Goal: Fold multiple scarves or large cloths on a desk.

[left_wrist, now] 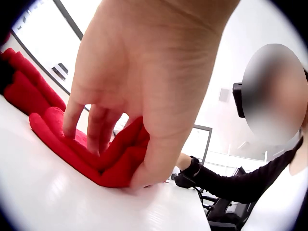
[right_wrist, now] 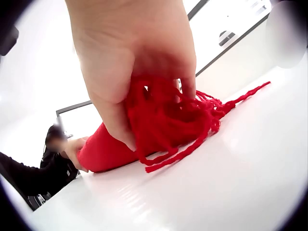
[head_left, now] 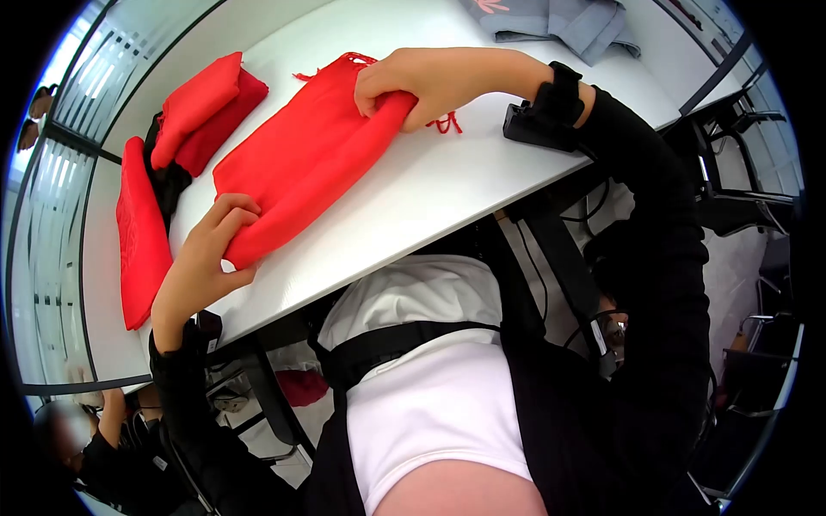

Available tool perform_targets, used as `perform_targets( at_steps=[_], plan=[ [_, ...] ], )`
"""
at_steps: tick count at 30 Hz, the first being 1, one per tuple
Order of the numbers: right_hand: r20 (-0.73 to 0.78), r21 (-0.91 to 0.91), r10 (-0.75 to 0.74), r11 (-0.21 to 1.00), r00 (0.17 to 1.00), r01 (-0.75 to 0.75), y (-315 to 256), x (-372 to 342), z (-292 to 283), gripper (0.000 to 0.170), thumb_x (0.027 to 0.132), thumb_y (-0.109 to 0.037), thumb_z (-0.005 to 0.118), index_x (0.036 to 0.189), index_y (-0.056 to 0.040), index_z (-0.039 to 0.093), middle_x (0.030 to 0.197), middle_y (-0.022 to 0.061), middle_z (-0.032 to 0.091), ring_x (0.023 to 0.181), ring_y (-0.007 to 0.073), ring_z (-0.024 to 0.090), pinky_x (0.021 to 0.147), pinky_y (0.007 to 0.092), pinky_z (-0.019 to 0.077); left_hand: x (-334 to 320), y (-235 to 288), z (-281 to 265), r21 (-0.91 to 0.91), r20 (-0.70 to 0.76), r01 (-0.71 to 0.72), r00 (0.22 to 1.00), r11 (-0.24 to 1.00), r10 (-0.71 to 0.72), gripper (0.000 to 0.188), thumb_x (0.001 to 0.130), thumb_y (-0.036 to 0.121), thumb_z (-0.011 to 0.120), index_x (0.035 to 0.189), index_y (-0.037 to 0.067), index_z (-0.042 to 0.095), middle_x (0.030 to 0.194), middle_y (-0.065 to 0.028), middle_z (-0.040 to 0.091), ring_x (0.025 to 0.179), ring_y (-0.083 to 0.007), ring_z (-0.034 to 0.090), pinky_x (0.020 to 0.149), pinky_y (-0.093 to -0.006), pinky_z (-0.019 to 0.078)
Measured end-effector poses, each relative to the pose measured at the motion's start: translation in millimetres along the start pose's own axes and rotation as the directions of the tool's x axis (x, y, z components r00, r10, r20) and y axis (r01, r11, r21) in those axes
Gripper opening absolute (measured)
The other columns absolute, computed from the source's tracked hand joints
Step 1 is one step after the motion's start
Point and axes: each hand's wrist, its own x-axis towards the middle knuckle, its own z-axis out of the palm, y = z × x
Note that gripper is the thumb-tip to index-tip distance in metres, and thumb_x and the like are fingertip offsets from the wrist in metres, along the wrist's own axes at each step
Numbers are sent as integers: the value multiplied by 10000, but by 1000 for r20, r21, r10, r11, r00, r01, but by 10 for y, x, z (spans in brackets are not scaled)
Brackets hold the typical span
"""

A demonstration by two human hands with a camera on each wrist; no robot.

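A folded red cloth (head_left: 297,159) with tasselled fringe lies across the white table (head_left: 404,193). The left hand (head_left: 196,262) grips its near left end, fingers on top and thumb at the front edge; in the left wrist view that hand (left_wrist: 144,82) bends over the folded layers (left_wrist: 110,166). At the far right end the right hand (head_left: 430,82) holds the fringed end, fingers curled over it. Seen from the right wrist, the hand (right_wrist: 134,62) has the red strands (right_wrist: 168,115) bunched between thumb and fingers.
Folded red cloths (head_left: 202,107) and another long red one (head_left: 142,232) lie at the table's left, with a black item (head_left: 172,185) between them. Grey-blue fabric (head_left: 559,21) is at the back. Glass partitions stand left; another person (head_left: 112,456) sits at lower left.
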Motion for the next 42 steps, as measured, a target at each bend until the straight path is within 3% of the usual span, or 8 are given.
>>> perform_targets(
  at_steps=[2, 16, 20, 25, 29, 36, 39, 42],
  plan=[
    [-19, -86, -87, 993, 996, 85, 4, 10, 29, 251, 620, -21, 596, 855, -47, 512, 860, 69, 526, 770, 229, 517, 663, 328, 421, -16, 44, 21, -13, -5, 5, 1000, 1000, -5, 335, 633, -47, 624, 936, 1, 490, 1078, -97, 480, 990, -268, 504, 844, -309, 420],
    [133, -176, -10, 984, 991, 33, 37, 411, 39, 228, 607, -77, 660, 770, -44, 504, 794, 55, 494, 768, 227, 485, 675, 327, 396, -646, -237, -101, -46, -47, 69, 996, 997, -72, 439, 675, 10, 648, 1089, 45, 506, 1225, -100, 462, 1134, -280, 461, 950, -355, 370],
    [140, -131, 8, 991, 990, 11, -20, 460, 35, 246, 585, -79, 666, 768, -43, 507, 784, 53, 493, 762, 227, 480, 681, 319, 390, -680, -349, -36, -78, -138, 81, 986, 994, -91, 569, 659, 52, 679, 1186, 67, 466, 1260, -109, 442, 1180, -275, 424, 997, -365, 318],
    [80, -148, -57, 987, 995, 68, 1, 404, 58, 236, 609, -49, 642, 801, -37, 506, 827, 61, 497, 786, 241, 490, 698, 325, 405, -437, -190, -40, 54, -141, -41, 989, 998, 48, 808, 586, 253, 780, 1272, 93, 383, 1357, -119, 313, 1248, -318, 321, 1029, -395, 278],
    [71, -195, -33, 980, 997, 47, -164, 217, 35, 254, 651, -29, 604, 882, -33, 498, 948, 52, 500, 846, 247, 518, 711, 332, 436, -213, 93, 34, 109, -28, -71, 997, 992, 74, 686, 678, 243, 726, 1259, 78, 399, 1344, -130, 340, 1199, -331, 379, 982, -387, 348],
    [69, -332, 161, 934, 985, -130, -167, 14, -101, 352, 654, -22, 598, 996, -41, 514, 1057, 74, 505, 865, 262, 553, 715, 349, 478, -53, 213, 229, 273, -115, -15, 992, 962, 48, 475, 748, 104, 592, 1195, 33, 447, 1252, -148, 451, 1036, -322, 526, 837, -357, 463],
    [50, -591, 143, 802, 988, -86, -212, -19, -60, 353, 653, -29, 605, 995, -25, 516, 1140, 87, 482, 979, 261, 524, 808, 355, 439, 31, 249, 270, 299, -158, 16, 987, 954, 33, 374, 773, 78, 547, 1126, -7, 458, 1144, -160, 526, 864, -327, 581, 734, -363, 491],
    [5, -613, -111, 785, 994, 91, -258, -37, 42, 411, 662, -79, 632, 1046, -5, 504, 1164, 124, 466, 1023, 279, 503, 858, 359, 416, 154, 326, 269, 287, -125, 105, 990, 952, -72, 337, 786, 78, 535, 1098, -21, 459, 1086, -161, 555, 801, -334, 583, 703, -375, 487]
  ],
)
